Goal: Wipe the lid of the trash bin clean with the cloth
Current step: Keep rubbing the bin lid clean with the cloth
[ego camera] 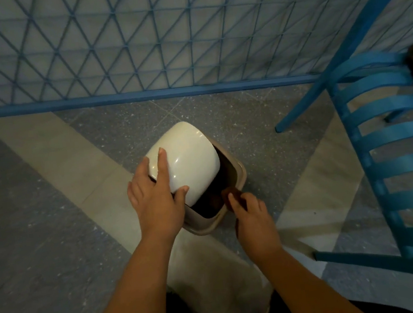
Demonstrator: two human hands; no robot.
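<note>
floor (50,199): grey and beige tiles, blue lattice fence (109,38) right behind
bin (236,176): on the floor, lid (187,158) tipped up, mouth open
left hand (156,195): gripped the lid's near edge
right hand (250,213): curled round a dark cloth (233,194) at the rim
chair (392,148): blue, crowding the right side

No readable text, labels, brands or numbers anywhere. Glossy cream plastic lid (184,160): blank. Beige plastic trash bin (238,178) rim: no markings. Blue slatted metal chair (391,135) and blue lattice fence (110,43): no signs or print visible.
</note>
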